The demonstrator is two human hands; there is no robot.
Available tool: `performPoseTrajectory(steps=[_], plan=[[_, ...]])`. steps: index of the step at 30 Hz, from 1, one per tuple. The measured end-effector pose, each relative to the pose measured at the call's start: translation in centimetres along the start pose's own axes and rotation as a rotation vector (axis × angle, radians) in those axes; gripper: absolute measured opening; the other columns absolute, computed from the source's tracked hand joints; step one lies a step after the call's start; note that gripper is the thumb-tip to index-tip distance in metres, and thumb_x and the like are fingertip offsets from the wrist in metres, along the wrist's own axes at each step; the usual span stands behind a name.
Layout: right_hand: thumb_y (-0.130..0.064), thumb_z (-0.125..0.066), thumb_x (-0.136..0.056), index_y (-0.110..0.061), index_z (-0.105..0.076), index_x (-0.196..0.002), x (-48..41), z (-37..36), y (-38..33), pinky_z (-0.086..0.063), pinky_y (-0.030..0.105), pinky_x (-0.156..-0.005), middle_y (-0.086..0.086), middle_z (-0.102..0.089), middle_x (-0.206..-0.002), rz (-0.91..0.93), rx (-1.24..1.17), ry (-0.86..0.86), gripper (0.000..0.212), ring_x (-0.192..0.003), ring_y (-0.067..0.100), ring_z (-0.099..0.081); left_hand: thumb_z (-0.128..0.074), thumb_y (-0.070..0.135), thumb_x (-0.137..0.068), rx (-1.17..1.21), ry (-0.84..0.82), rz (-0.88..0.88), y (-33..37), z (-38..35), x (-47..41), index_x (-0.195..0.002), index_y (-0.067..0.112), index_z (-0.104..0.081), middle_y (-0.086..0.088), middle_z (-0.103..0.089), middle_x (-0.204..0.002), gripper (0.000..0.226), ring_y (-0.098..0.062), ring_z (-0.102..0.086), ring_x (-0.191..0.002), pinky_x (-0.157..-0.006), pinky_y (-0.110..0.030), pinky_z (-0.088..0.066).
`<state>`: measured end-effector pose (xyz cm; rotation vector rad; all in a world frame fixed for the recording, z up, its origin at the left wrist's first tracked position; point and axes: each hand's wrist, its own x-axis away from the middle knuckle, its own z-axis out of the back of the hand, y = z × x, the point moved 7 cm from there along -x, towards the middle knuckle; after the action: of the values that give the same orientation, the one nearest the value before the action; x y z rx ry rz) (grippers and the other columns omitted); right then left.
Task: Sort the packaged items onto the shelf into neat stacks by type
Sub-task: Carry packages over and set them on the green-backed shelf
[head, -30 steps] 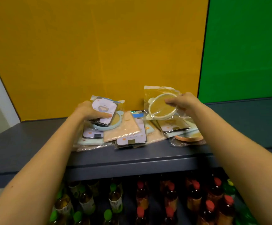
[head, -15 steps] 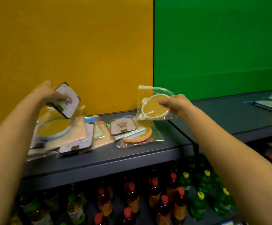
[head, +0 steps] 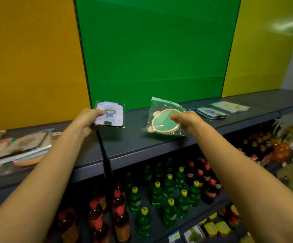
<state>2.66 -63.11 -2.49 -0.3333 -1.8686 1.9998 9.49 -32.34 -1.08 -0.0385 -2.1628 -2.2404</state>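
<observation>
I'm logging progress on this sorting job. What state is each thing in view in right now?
left hand, grips the card packet by its left edge
right hand, pinches the round packet by its right side
pile, untidy heap at the shelf's left end
dark-edged packet, flat on the shelf, far right
pale packet, flat beside it, not stacked
bottles, upright, capped, on the lower shelf

Two hands [head: 87,118] [head: 186,120], two held packets [head: 111,113] [head: 161,122]
</observation>
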Motion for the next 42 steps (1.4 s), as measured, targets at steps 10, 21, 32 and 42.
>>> performPoseTrajectory(steps=[10,21,32,42], plan=[[-0.009,-0.07,-0.082,-0.004,-0.053,-0.072,-8.0,6.2,2.5,-0.035,0.018,-0.036,0.006,-0.053,-0.064,-0.064,0.146,-0.038,0.021,-0.048,0.013,-0.041,-0.042,0.005,-0.093,0.025,-0.045,0.016,-1.4,-13.9,-2.2,-0.115,0.003,-0.051,-0.008,-0.062,-0.077,0.024,-0.015,-0.06,-0.065,-0.05,-0.024,-0.052],[-0.016,-0.065,-0.087,0.001,-0.051,-0.13,-18.2,9.3,-1.4,-0.04,0.032,-0.101,0.016,-0.053,-0.136,0.208,0.635,-0.175,0.048,-0.124,0.027,-0.052,-0.044,0.006,-0.095,-0.072,-0.089,-0.016,1.4,-26.0,-8.7,-0.098,0.004,-0.052,-0.006,-0.066,-0.071,0.009,-0.013,-0.062,-0.059,-0.042,-0.018,-0.052],[-0.011,-0.055,-0.089,-0.009,-0.065,-0.109,-26.8,20.7,-4.7,-0.044,0.032,-0.093,0.004,-0.058,-0.102,0.327,0.629,-0.112,0.022,-0.097,0.017,-0.052,-0.054,-0.001,-0.09,-0.078,-0.262,0.071,-0.2,-41.0,-11.0,-0.079,-0.002,-0.057,-0.008,-0.071,-0.06,0.012,-0.013,-0.067,-0.049,-0.052,-0.022,-0.057],[-0.011,-0.054,-0.09,-0.006,-0.065,-0.112,-29.4,23.2,-5.3,-0.047,0.033,-0.093,0.006,-0.059,-0.103,0.446,0.741,-0.317,0.025,-0.093,0.018,-0.053,-0.061,0.021,-0.088,-0.543,0.065,-0.016,-0.3,-46.4,-8.6,-0.093,-0.006,-0.058,-0.023,-0.065,-0.091,0.027,-0.026,-0.064,-0.074,-0.061,-0.032,-0.053]])
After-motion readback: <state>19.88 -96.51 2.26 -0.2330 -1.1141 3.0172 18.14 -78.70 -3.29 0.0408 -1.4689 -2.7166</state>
